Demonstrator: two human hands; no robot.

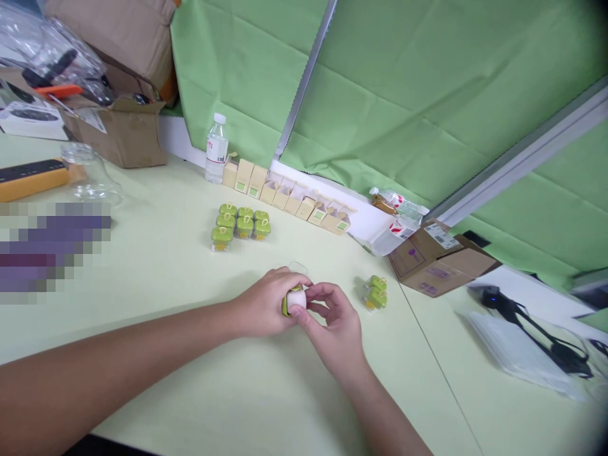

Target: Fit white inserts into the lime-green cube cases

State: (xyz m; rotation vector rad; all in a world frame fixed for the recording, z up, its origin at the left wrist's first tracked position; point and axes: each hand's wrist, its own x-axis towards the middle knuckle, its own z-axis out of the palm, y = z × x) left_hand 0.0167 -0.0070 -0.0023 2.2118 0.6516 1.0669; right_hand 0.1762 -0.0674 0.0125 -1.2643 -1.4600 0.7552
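Note:
My left hand (266, 304) is curled round a small green and white item (293, 299) just above the pale table (190, 380). My right hand (332, 320) meets it from the right, thumb and fingers pinched on the white end of the same item. A clear plastic piece (298, 267) lies just behind my hands. Two green-lidded little containers (375, 293) sit close to the right. A cluster of several more green-lidded containers (241, 225) stands farther back on the table.
A row of small beige cartons (289, 196) lines the back wall beside a water bottle (216, 149). A cardboard box (439, 256) lies at right, an open box of clutter (118, 126) at back left, a glass jar (88, 174) and white sheets (517, 348).

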